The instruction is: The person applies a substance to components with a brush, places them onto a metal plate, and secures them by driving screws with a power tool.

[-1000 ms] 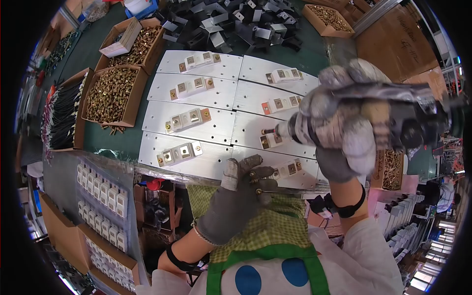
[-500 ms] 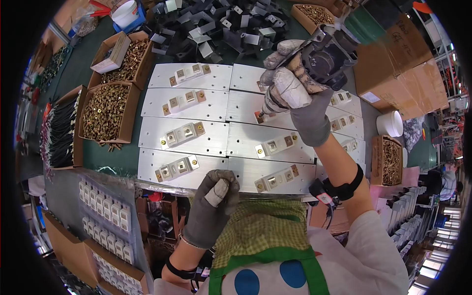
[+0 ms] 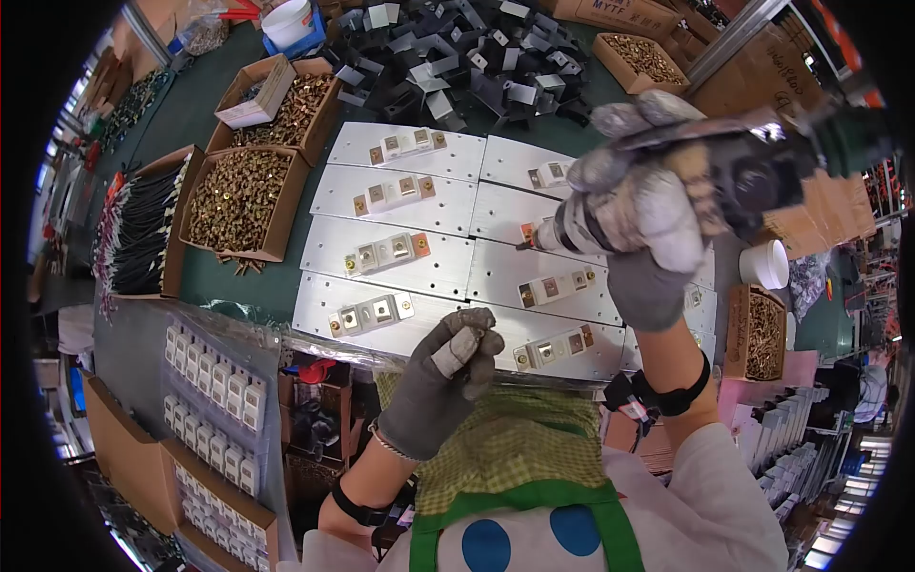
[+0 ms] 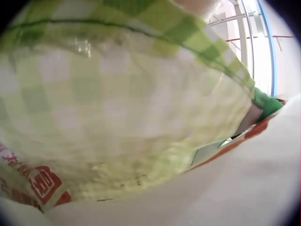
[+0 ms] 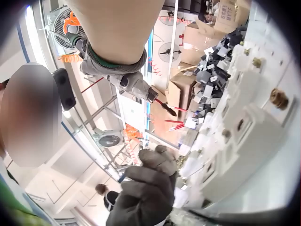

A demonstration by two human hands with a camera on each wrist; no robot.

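My gloved right hand (image 3: 658,205) grips a dark power driver (image 3: 762,176), whose tip (image 3: 526,246) is at the orange end of a white terminal block in the right column. In the right wrist view the driver bit (image 5: 167,109) shows beyond the hand. Silver plates (image 3: 329,276) lie in overlapping rows, each visible block (image 3: 386,253) sitting at a slant with brass screws at its ends. By the plates' front edge, my gloved left hand (image 3: 443,377) has its fingers curled round small brass screws, now mostly hidden. The left wrist view holds only checked cloth (image 4: 117,94) and pale fabric.
Boxes of brass parts (image 3: 238,200) stand at the left, beside black wires (image 3: 143,229). Black brackets (image 3: 467,57) are heaped behind the plates. To the right are a white tub (image 3: 764,264) and a box of screws (image 3: 760,334). White blocks (image 3: 214,381) fill trays at lower left.
The driver has moved from one right-column block to another farther back. My left hand has drawn back from the front block, and its fingers have curled in, covering the brass screws seen before.
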